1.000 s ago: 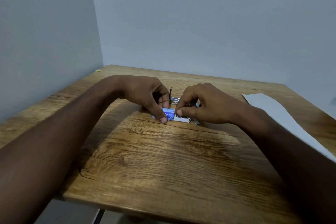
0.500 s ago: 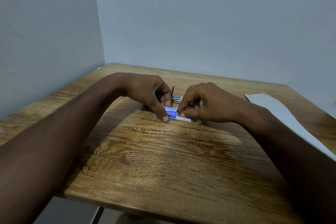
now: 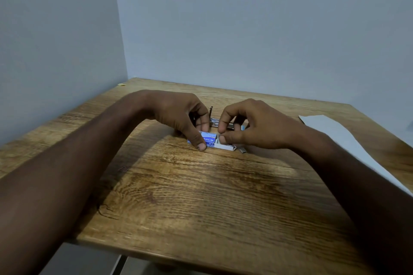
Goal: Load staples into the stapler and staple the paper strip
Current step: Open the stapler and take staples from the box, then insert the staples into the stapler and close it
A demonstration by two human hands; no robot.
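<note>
Stage: early, staples not loaded | left hand pins staple box mid-desk | right hand pinches box tray, perhaps staples | stapler open behind | paper strip unstapled, right edge.

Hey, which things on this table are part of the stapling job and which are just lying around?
Part of the job:
- staple box, held by left hand and right hand
- stapler, behind the hands, mostly hidden
- loose staples
- paper strip

Lying about:
- small yellowish scrap at the far left corner
</note>
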